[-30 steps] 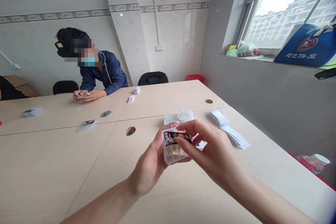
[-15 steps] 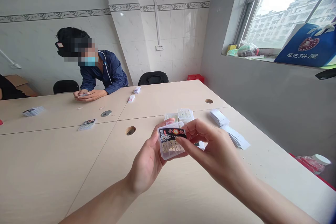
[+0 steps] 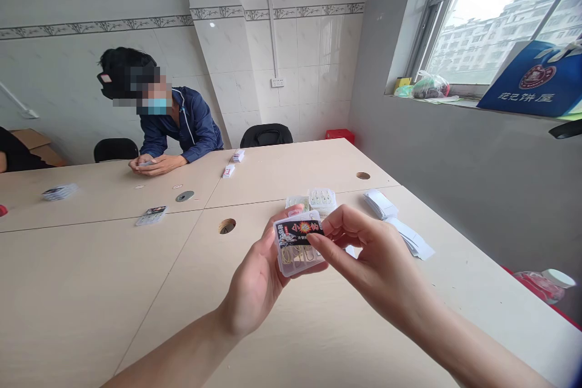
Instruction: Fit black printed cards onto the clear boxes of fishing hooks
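My left hand [image 3: 257, 270] holds a small clear plastic box [image 3: 297, 268] of fish hooks, its fingers wrapped round the left side and behind. Bent hooks and coiled pale line show through the lower half of the box. Across its upper half lies a black label [image 3: 291, 234] with red and white characters. My right hand [image 3: 370, 248] pinches the right end of this label, with the thumb on its face and the fingertips partly hidden behind the edge. Just beyond my hands stand more clear hook boxes [image 3: 322, 198], partly covered by my fingers.
White paper slips [image 3: 413, 239] lie fanned out on the right of the table [image 3: 204, 315]. A labelled box [image 3: 152, 216] and a stack of boxes [image 3: 60, 192] are on the left. Across the table a masked person [image 3: 182, 124] leans on it, hands together. The table has cable holes [image 3: 227, 226].
My right thumb and fingers have shifted slightly to the right along the label. My left hand keeps the box in nearly the same place.
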The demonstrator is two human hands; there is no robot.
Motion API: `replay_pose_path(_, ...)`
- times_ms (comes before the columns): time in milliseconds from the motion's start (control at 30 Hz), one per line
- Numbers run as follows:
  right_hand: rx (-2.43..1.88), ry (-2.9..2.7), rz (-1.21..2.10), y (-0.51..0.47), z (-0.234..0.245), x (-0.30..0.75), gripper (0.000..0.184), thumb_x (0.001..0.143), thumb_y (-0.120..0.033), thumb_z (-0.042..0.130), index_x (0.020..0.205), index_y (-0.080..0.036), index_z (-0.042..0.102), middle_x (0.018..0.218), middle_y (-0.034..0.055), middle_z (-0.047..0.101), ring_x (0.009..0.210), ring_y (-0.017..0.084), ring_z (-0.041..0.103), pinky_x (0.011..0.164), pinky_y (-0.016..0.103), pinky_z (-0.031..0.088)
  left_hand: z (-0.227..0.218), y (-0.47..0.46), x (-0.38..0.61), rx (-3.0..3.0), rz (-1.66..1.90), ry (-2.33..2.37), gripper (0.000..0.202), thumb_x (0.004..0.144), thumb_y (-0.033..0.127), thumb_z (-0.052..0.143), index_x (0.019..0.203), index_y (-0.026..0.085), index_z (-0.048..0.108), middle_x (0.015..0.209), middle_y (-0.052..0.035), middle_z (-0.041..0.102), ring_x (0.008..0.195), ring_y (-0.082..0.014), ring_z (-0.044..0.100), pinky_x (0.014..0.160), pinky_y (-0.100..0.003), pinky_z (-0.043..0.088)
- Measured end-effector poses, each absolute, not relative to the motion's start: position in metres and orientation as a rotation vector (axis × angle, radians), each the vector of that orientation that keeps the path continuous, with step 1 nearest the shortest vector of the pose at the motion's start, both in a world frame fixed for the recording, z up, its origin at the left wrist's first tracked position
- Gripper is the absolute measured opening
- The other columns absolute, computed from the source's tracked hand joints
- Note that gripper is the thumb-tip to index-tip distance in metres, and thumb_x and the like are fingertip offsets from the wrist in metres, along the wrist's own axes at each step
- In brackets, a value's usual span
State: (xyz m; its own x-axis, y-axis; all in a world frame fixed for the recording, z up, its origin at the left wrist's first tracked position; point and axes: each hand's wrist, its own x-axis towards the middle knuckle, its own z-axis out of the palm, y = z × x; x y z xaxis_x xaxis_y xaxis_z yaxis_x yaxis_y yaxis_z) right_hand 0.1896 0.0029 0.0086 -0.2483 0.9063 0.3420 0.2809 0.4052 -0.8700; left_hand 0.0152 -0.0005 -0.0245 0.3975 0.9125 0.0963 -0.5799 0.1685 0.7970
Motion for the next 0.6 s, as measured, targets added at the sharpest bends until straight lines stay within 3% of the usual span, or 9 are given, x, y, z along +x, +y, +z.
replay_pose_path(233, -1.053, -1.781, 0.821, 0.0022, 0.0093, 0.1906, 0.02, 0.091, -0.03, 0.06, 0.074, -0.022, 0.054, 0.07, -0.0035, 0.064, 0.063, 0.012, 0.061, 0.054, 0.024, 0.048, -0.0262, 0.0003, 0.0144, 0.867, 1.125, 0.444, 0.042, 0.101, 0.041, 0.028, 0.136, 0.029, 0.049, 0.135, -0.0042, 0.059, 0.121, -0.0235, 0.055, 0.097, -0.04, 0.046)
replay_pose_path(600, -1.083, -1.814, 0.75, 0.0018, 0.0095, 0.1897, 0.016, 0.092, -0.032, 0.057, 0.079, -0.024, 0.057, 0.078, -0.0024, 0.068, 0.066, 0.013, 0.063, 0.056, 0.024, 0.049, -0.0242, -0.0007, 0.0153, 0.917, 1.16, 0.425, 0.044, 0.101, 0.042, 0.025, 0.136, 0.028, 0.047, 0.139, -0.0067, 0.054, 0.127, -0.0293, 0.05, 0.101, -0.048, 0.043)
